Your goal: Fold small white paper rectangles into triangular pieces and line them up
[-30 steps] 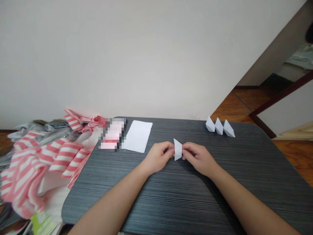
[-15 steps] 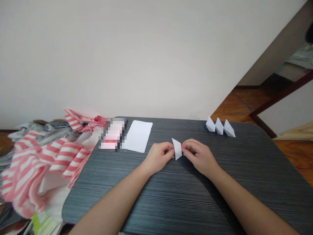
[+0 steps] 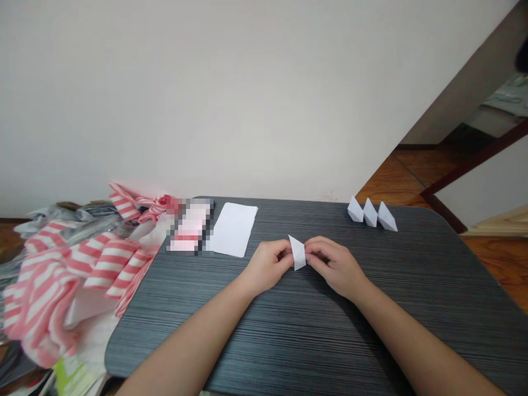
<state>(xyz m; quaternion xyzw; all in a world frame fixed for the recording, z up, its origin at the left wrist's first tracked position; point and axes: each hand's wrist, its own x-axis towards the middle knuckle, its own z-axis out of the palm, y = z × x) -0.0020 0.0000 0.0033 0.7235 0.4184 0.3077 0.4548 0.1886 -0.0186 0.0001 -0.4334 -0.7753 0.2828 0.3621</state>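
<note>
Since the left hand [image 3: 268, 265] and right hand [image 3: 337, 268] pinch the paper triangle [image 3: 297, 253] between their fingers, any slackened grip could let it slip or unfold.

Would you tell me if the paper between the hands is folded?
Folded: the paper forms a triangle between the left hand and right hand.

The left hand [image 3: 269, 267] and right hand [image 3: 337, 268] face each other, curled in a close pinch.

Matt white paper [image 3: 297, 253]; dark, finely ribbed tabletop [image 3: 264, 324]; glossy wood floor [image 3: 416, 181].
</note>
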